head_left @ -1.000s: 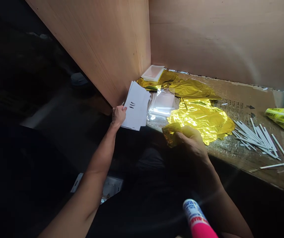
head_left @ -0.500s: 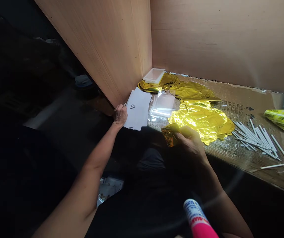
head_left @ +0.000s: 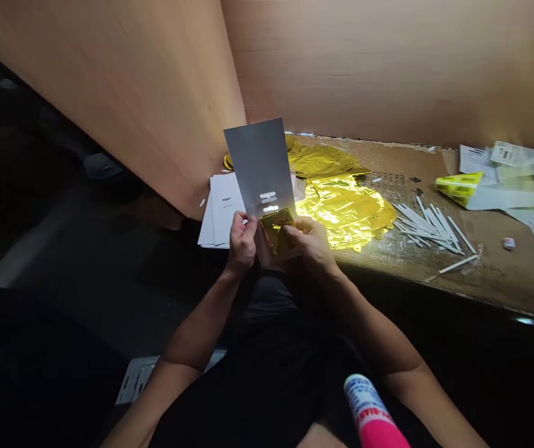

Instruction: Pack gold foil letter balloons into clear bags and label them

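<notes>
My left hand point(head_left: 243, 244) pinches the left edge of a tall card point(head_left: 262, 162) with slots cut through it, held up before me at the table's front edge. Against the card's lower part lies a folded piece of gold foil point(head_left: 276, 231), which my right hand point(head_left: 311, 244) grips between thumb and fingers. Behind and left of the card, a stack of white cards point(head_left: 220, 208) rests by the wooden panel. To the right of my hands, flat gold foil balloons point(head_left: 346, 211) are piled on the table.
Several white sticks point(head_left: 430, 230) lie loose on the cardboard-covered table point(head_left: 407, 274). Yellow label sheets point(head_left: 460, 185) and papers are at the right. A wooden panel point(head_left: 155, 93) rises on the left, another point(head_left: 388, 68) behind. A pink-and-white tube point(head_left: 370, 407) is close to my body.
My left hand has taken a card from the stack and brought it rightward, upright in front of me. My right hand has moved left, bringing the folded gold foil against the card.
</notes>
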Demonstrator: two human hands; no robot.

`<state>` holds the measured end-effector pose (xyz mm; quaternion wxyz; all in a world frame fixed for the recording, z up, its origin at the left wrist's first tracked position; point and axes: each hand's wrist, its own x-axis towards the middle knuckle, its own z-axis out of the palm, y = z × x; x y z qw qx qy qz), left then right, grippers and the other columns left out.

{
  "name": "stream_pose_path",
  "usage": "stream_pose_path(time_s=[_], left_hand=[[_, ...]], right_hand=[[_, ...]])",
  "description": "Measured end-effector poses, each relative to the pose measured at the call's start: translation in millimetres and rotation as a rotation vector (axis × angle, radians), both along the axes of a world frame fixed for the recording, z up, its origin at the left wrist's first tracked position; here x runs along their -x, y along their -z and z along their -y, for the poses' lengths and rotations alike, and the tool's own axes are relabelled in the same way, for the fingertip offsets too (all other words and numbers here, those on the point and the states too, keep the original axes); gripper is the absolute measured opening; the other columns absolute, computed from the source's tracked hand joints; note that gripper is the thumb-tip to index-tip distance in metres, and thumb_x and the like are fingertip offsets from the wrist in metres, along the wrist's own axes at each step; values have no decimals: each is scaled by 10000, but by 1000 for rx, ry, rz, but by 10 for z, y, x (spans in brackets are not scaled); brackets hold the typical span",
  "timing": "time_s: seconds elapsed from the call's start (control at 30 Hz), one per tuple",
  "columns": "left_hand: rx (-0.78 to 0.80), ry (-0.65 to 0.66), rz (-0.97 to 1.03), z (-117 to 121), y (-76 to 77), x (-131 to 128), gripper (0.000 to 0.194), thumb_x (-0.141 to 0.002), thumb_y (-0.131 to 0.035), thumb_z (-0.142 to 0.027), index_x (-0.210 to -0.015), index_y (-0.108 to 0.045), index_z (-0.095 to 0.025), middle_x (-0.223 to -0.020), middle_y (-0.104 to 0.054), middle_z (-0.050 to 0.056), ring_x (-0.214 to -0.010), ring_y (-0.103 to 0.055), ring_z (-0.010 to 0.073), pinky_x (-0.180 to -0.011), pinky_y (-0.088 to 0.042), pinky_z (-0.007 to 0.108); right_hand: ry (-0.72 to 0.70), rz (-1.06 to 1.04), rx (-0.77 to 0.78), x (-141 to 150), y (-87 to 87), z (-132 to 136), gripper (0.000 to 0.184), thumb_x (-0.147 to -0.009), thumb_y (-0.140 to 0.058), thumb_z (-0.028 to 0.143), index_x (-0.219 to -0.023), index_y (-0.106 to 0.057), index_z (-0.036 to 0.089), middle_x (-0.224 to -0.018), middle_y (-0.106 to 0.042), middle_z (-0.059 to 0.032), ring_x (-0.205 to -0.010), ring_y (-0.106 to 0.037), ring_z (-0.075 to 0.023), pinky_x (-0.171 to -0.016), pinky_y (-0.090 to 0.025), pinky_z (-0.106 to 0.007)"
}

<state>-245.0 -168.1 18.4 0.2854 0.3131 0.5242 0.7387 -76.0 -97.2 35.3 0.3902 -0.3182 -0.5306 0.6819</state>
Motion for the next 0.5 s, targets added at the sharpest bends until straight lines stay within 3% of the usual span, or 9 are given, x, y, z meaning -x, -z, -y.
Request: stream_pose_path(time_s=[0.1, 0.2, 0.3, 0.37, 0.5], left_hand=[[-17, 94, 80, 11, 26, -405, 415, -928, -811, -555, -1111, -588, -256, -942, -730, 6, -799, -724, 168, -768, -605, 280], [36, 133, 58, -31, 81, -590, 443, -885, -870, -510, -1147, -665, -218, -1028, -777, 54, -891, -763, 195, -851, -628, 311], [63, 190, 100, -55, 152, -720, 394, -901, -857, -487, -1126, -693, -208, -1023, -792, 60, -865, -767, 191, -839, -634, 319], [73, 265, 154, -53, 167, -773, 403, -874, -880, -458, -1140, -703, -211, -1008, -800, 55, -874, -774, 203, -844, -638, 330], [207, 642, 373, -149, 111, -697, 525, -876, -765, -652, -1121, -755, -188, -981, -812, 114, -932, -800, 321, -822, -662, 454]], right_hand=[[144, 129, 11, -100, 132, 93, 389, -801, -847, 562, -834, -693, 206, -809, -695, -40, -772, -641, -206, -715, -550, -330], [194, 143, 24, -315, 199, 145, 460, -765, -895, 577, -920, -645, 224, -856, -705, -27, -790, -654, -205, -723, -565, -323], [172, 121, 55, -540, 167, 99, 575, -743, -930, 601, -1061, -611, 245, -894, -718, -6, -800, -667, -197, -726, -570, -312], [110, 113, 38, -684, 109, 42, 530, -813, -870, 645, -1053, -643, 231, -904, -730, -17, -812, -672, -200, -740, -571, -316], [11, 127, -15, -963, -51, -9, 441, -884, -810, 623, -947, -719, 197, -889, -738, -35, -805, -666, -202, -729, -557, -308]])
